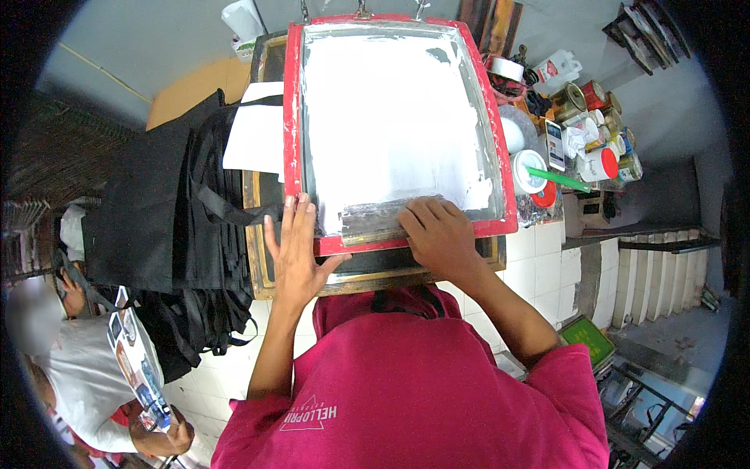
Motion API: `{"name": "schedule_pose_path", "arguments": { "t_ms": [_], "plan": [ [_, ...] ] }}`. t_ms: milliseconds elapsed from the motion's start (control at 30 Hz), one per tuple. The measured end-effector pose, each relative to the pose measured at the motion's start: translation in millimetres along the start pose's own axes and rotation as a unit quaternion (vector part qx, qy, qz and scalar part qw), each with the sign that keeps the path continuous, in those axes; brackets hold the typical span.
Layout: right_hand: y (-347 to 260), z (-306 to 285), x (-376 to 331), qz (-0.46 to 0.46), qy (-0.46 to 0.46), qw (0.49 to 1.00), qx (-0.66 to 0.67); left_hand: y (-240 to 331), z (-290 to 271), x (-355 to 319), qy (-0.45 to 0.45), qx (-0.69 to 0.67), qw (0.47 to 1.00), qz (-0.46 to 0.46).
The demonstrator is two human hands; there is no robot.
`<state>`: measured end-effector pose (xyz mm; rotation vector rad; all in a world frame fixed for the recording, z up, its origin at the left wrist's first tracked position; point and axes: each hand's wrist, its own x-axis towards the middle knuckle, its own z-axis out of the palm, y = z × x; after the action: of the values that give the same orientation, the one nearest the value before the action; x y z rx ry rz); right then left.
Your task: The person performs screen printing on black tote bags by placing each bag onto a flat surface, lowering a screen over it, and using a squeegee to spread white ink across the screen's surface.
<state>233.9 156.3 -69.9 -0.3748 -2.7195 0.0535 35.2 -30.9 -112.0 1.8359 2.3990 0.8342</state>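
The red frame lies in front of the person, over a wood-edged board, with metal clamps at its far edge. White paint covers most of the screen inside it. Near its lower edge sits a wide, dirty squeegee, and the right hand is curled over its right end, fingers bent and gripping it. The left hand is spread wide, its fingertips resting on the frame's lower left corner and its thumb held apart, grasping nothing. A white sheet sticks out from beside the frame on the left, next to a heap of black cloth bags. On the right are a white tub with a green stick across it, a phone and several paint cans. At lower left, a co-worker's hand holds a colourful printed item.
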Motion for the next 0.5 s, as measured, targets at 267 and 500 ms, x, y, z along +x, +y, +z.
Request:
{"name": "schedule_pose_path", "arguments": {
  "t_ms": [267, 500],
  "plan": [
    [13.6, -81.9, 33.4, -0.019, 0.174, 0.984, 0.043, 8.0, -72.3, 39.9, 0.228, 0.071, 0.962, 0.129],
    [55.6, -169.8, 152.5, -0.065, 0.316, 0.942, -0.090, 25.2, -111.8, 104.0, 0.211, -0.184, 0.946, -0.162]
  ]
}}
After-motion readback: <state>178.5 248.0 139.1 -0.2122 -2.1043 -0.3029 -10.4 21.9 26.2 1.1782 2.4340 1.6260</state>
